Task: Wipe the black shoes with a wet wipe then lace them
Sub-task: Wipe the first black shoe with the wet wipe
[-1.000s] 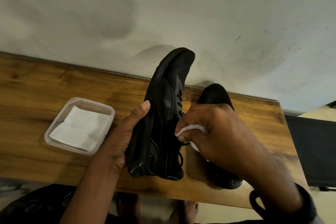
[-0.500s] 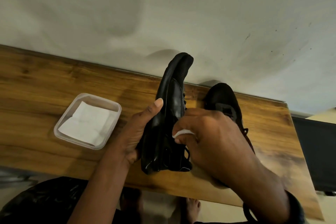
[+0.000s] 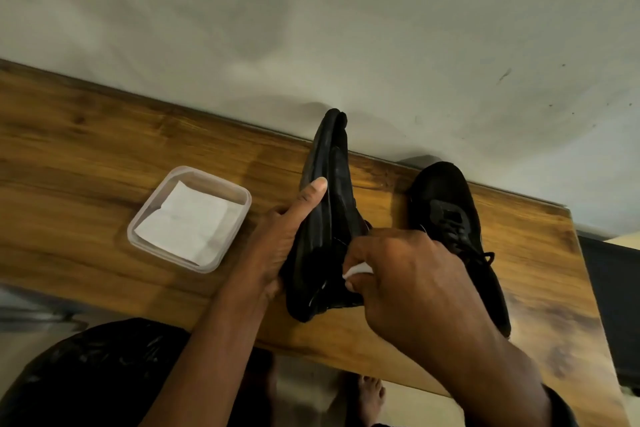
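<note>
Here, shoe [image 3: 323,218] held on edge.
It is gripped by the left hand [image 3: 277,250]; a wipe [image 3: 356,270] is pinched against it by the right hand [image 3: 408,284].

Most of the wet wipe [image 3: 358,270] is buried inside the right hand [image 3: 408,281]; only a white scrap shows between its thumb and fingers. The left hand [image 3: 277,246] shows just thumb and palm edge, its fingers hidden behind the held shoe [image 3: 322,253]. Behind the right hand, the second shoe [image 3: 446,215] is partly covered along its near side. Both forearms run off the bottom edge.
</note>
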